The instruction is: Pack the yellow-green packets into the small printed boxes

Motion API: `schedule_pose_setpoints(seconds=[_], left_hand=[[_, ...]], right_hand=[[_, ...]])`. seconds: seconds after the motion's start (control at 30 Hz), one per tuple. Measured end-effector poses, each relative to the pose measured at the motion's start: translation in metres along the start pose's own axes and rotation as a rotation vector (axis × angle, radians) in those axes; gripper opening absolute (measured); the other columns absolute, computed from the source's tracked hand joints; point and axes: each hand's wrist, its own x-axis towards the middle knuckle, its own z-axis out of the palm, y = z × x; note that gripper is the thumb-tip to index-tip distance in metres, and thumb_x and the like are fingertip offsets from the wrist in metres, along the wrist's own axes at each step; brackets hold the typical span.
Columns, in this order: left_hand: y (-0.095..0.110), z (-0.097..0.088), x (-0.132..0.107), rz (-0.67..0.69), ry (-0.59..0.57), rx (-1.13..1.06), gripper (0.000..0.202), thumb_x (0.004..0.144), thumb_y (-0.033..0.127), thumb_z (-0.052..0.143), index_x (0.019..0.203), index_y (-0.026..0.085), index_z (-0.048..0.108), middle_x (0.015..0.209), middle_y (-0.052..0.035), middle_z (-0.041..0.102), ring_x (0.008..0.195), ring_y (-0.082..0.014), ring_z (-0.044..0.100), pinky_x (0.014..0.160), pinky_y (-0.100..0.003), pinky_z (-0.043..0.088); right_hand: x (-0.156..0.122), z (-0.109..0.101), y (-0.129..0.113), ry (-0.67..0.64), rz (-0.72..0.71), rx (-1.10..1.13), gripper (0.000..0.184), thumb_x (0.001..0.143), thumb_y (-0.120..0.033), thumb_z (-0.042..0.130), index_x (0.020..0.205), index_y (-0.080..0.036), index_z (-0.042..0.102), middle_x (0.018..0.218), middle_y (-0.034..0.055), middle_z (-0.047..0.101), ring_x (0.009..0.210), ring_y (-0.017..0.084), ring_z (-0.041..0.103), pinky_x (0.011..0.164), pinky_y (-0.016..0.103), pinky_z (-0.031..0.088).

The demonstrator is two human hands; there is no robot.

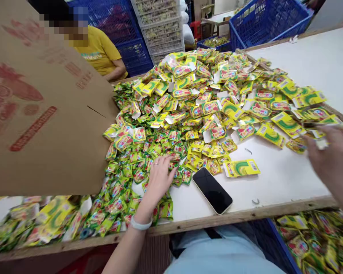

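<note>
Sachets (148,152), yellow-green, lie heaped across the left and middle of the white table (303,64), within easy reach of the near edge. Flat carton blanks (286,123) fan out to their right. Cardboard sheet (45,114), tilted up at left, hides that end of the heap and much of a person in a yellow shirt (100,53) beyond. Phone (212,190) lies dark side up on bare table, likely kept apart from the heap on purpose. Left hand (160,177) open, palm down, fingers spread on the sachets, clasping nothing. Right hand (334,160) blurred, partly cut off by the frame, near the blanks; grip cannot be told.
</note>
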Motion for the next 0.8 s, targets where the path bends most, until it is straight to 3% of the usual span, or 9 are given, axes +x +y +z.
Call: schedule_pose_setpoints(seconds=[0.07,0.13,0.2,0.27,0.4,0.5,0.57,0.67,0.8], left_hand=[[-0.013,0.001,-0.001,0.027,-0.113,-0.024,0.044,0.093,0.036,0.06,0.133,0.019,0.058,0.133,-0.0136,0.059,0.127,-0.0319,0.049,0.107,-0.052,0.039],[-0.024,0.003,-0.002,0.041,-0.179,-0.063,0.046,0.09,0.041,0.063,0.131,0.021,0.06,0.133,-0.0131,0.059,0.127,-0.0325,0.05,0.107,-0.053,0.039],[-0.031,0.005,-0.002,0.05,-0.208,-0.123,0.043,0.09,0.042,0.063,0.127,0.021,0.065,0.132,-0.0128,0.061,0.125,-0.0317,0.053,0.106,-0.051,0.041],[-0.035,0.006,-0.002,0.016,-0.158,-0.184,0.033,0.093,0.039,0.057,0.116,0.021,0.071,0.124,-0.0122,0.067,0.118,-0.0299,0.058,0.103,-0.049,0.044],[-0.03,0.007,0.0,-0.12,0.068,-0.432,0.031,0.093,0.038,0.051,0.093,0.019,0.075,0.106,-0.0101,0.074,0.101,-0.0253,0.065,0.093,-0.041,0.049],[-0.014,0.003,0.001,-0.259,0.208,-0.684,0.034,0.091,0.045,0.054,0.087,0.016,0.071,0.069,-0.0017,0.064,0.063,-0.0156,0.057,0.06,-0.025,0.046],[0.002,0.001,0.002,-0.303,0.19,-0.833,0.035,0.088,0.05,0.058,0.083,0.016,0.066,0.056,0.0049,0.047,0.049,-0.0107,0.042,0.047,-0.021,0.034],[0.03,-0.002,0.0,-0.314,0.093,-1.048,0.039,0.085,0.057,0.06,0.08,0.018,0.056,0.055,0.0079,0.038,0.046,-0.0087,0.035,0.043,-0.019,0.03],[0.058,-0.005,-0.005,-0.271,0.062,-1.197,0.044,0.087,0.062,0.056,0.077,0.02,0.05,0.059,0.0067,0.041,0.049,-0.0086,0.038,0.045,-0.019,0.034]], right_hand=[[-0.012,0.001,-0.068,-0.195,-0.072,0.265,0.047,0.1,-0.053,0.04,0.098,-0.014,0.067,0.091,0.0152,0.072,0.072,0.024,0.063,0.053,0.032,0.035],[-0.025,0.0,-0.131,-0.504,-0.196,0.533,0.031,0.098,-0.045,0.049,0.091,-0.018,0.064,0.085,0.0086,0.071,0.073,0.02,0.064,0.06,0.028,0.042],[-0.036,-0.001,-0.183,-0.712,-0.301,0.627,0.027,0.093,-0.045,0.06,0.092,-0.017,0.062,0.093,0.0115,0.069,0.089,0.026,0.065,0.065,0.03,0.045],[-0.043,-0.003,-0.217,-0.821,-0.328,0.706,0.025,0.086,-0.036,0.071,0.093,-0.015,0.06,0.103,0.0168,0.066,0.1,0.031,0.062,0.07,0.033,0.048],[-0.046,-0.002,-0.223,-0.867,-0.351,0.863,0.012,0.086,-0.016,0.068,0.088,-0.019,0.056,0.103,0.0126,0.065,0.1,0.027,0.062,0.075,0.032,0.049],[-0.04,-0.005,-0.205,-0.92,-0.336,1.029,0.013,0.095,-0.021,0.057,0.083,-0.021,0.05,0.083,0.0025,0.064,0.077,0.017,0.065,0.066,0.027,0.051],[-0.036,-0.014,-0.198,-1.054,-0.239,1.324,0.019,0.096,-0.031,0.055,0.083,-0.022,0.046,0.067,-0.0036,0.058,0.057,0.013,0.06,0.053,0.024,0.048],[-0.036,-0.03,-0.203,-1.212,-0.028,1.78,0.029,0.09,-0.045,0.062,0.082,-0.023,0.045,0.058,-0.0072,0.051,0.046,0.012,0.053,0.042,0.022,0.042],[-0.041,-0.038,-0.212,-0.995,-0.038,1.746,0.022,0.089,-0.038,0.063,0.08,-0.022,0.051,0.062,-0.0053,0.051,0.049,0.01,0.048,0.046,0.022,0.039]])
